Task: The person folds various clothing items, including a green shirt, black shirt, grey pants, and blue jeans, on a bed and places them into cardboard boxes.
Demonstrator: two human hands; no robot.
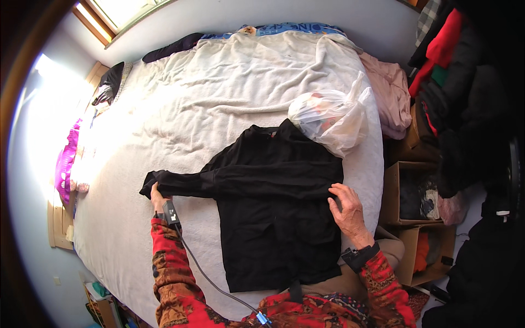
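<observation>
A black long-sleeved top [279, 229] lies spread on a white blanket [184, 238], its collar pointing away from me. One sleeve is folded across the chest; the other stretches out to the left. My left hand [158, 198] grips that outstretched sleeve near its cuff, with the fingers partly hidden under the cloth. At the right edge of the top, my right hand [347, 210] rests by the end of the folded sleeve, fingers apart and bent. Whether its fingertips press on the cloth is hard to tell.
A knotted translucent plastic bag [332, 119] with things inside touches the top's right shoulder. Pink fabric [385, 90] lies beyond the bed's right edge, above open cardboard boxes [391, 192]. Dark clothes [455, 102] hang at the right. A cable [209, 279] runs from my left wrist.
</observation>
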